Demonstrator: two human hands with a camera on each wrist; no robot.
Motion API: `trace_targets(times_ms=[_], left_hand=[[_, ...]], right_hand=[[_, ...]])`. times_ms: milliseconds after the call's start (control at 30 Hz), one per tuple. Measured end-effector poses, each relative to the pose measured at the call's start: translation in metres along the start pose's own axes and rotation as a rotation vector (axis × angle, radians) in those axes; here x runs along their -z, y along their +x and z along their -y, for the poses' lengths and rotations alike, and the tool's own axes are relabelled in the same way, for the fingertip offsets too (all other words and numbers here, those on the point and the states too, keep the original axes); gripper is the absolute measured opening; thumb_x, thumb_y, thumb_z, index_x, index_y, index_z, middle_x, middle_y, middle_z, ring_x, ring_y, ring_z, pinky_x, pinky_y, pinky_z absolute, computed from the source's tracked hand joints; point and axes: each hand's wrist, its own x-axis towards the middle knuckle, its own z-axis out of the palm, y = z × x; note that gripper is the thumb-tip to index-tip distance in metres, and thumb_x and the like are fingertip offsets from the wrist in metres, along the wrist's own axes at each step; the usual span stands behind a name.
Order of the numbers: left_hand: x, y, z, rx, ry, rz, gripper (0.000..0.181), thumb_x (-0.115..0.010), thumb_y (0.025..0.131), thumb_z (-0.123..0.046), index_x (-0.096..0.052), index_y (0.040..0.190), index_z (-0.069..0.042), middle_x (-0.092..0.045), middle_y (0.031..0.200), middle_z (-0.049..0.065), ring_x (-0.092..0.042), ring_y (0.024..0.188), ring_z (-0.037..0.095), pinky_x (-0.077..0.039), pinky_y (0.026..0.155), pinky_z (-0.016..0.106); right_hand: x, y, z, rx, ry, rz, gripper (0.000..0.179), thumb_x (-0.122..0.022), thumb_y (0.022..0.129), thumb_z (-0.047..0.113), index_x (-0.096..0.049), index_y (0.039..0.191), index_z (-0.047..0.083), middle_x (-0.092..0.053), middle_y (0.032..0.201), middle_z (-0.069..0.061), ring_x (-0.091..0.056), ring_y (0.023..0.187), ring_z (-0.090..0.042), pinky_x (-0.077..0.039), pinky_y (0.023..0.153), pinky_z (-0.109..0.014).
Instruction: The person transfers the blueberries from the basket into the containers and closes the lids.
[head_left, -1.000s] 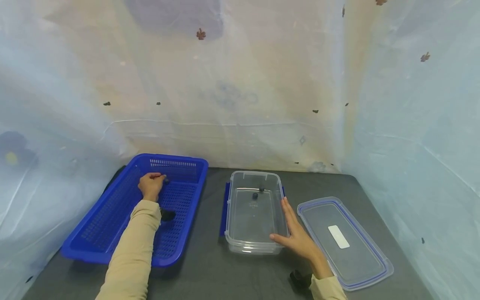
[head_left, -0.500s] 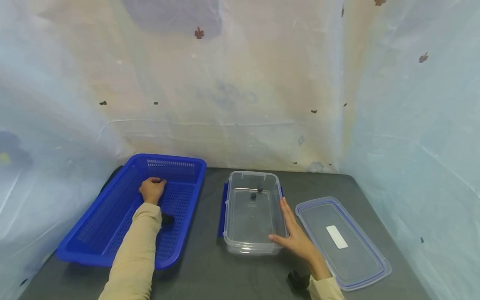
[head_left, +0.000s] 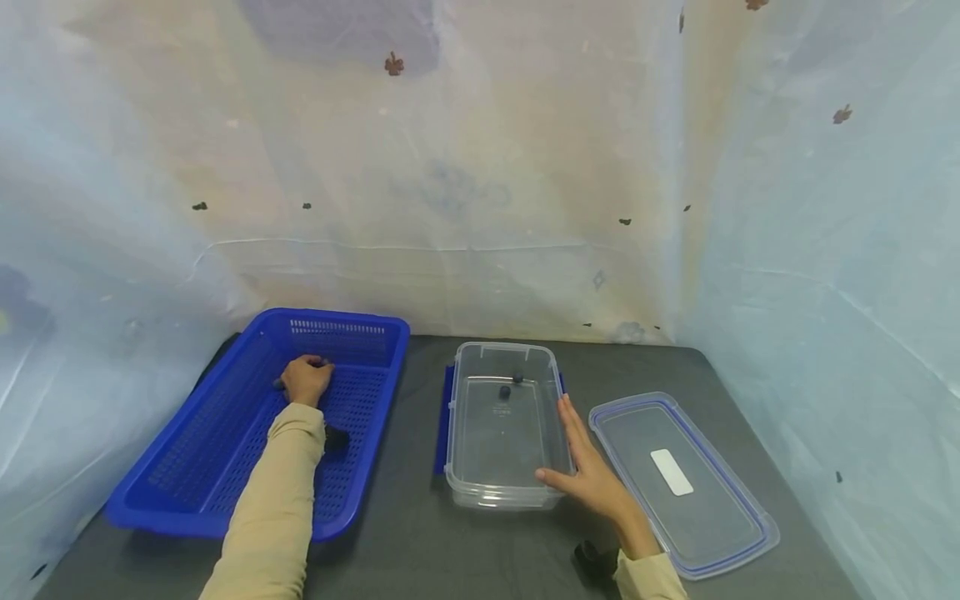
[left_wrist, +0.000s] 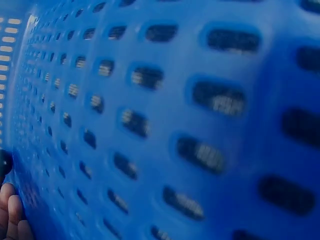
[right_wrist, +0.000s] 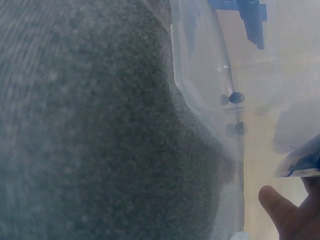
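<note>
In the head view my left hand reaches into the blue perforated basket. Its curled fingertips close around a small dark ball, partly covered by the fingers. Left of that hand sits a second dark ball. The left wrist view shows fingertips low at the left, below a dark ball cut off by the frame edge. My right hand rests with straight fingers along the right side of a clear plastic box, thumb at its rim. Two small dark balls lie in the box.
A clear lid with a blue seal and white label lies right of the box. Blue latches hang from the box's sides. The dark tabletop ends at a patterned sheet behind and at both sides.
My left hand has shifted slightly down and right in the basket, its fingertips coming onto the ball; the ball to its left has come into view. My right hand stays at the box.
</note>
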Motion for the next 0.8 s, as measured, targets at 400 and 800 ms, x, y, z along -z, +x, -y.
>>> trace_targets(times_ms=[400, 800], left_hand=[[-0.0045, -0.0034, -0.001, 0.023, 0.04, -0.013, 0.025, -0.064, 0.087, -0.013, -0.063, 0.103, 0.006, -0.056, 0.116, 0.028, -0.044, 0.118, 0.046, -0.031, 0.097, 0.062], [0.0015, 0.0037, -0.0016, 0.02, 0.006, 0.047, 0.033, -0.063, 0.089, -0.019, -0.063, 0.108, 0.008, -0.055, 0.12, 0.03, -0.041, 0.12, 0.048, -0.031, 0.096, 0.064]], right_hand=[[-0.0016, -0.0004, -0.001, 0.018, -0.004, 0.004, 0.104, -0.078, 0.079, 0.02, -0.008, 0.153, -0.002, 0.0, 0.159, -0.022, -0.001, 0.143, -0.044, -0.012, 0.103, -0.07], [-0.0005, -0.0001, -0.0037, 0.006, -0.01, 0.001, 0.105, -0.077, 0.081, 0.024, -0.006, 0.154, -0.001, 0.001, 0.159, -0.021, -0.002, 0.143, -0.042, -0.013, 0.103, -0.069]])
